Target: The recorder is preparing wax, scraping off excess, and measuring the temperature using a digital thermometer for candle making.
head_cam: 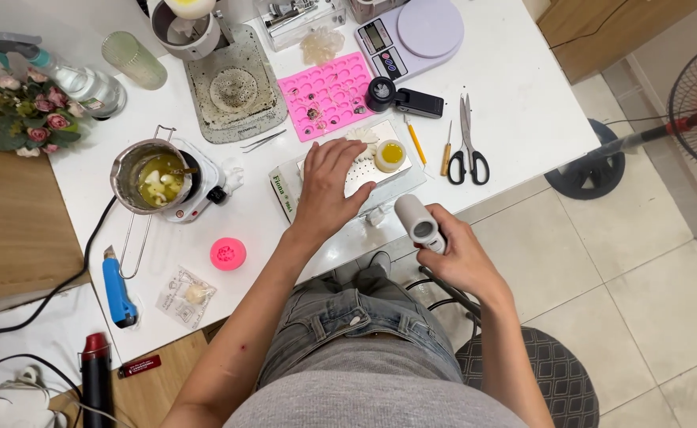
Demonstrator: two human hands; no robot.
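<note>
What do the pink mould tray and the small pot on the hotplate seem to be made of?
The pink mould tray looks like silicone: a matte, evenly coloured sheet with rounded, soft-edged cavities, though rigid plastic can't be ruled out. The small pot appears to be bare steel, judging by its grey reflective rim and thin wire handle.

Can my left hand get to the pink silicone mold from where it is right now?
Probably yes. The left hand rests flat on the perforated metal plate, and the pink silicone mold lies just beyond the fingertips with only bare table between. The right hand holds a white handheld tool off to the side.
</note>
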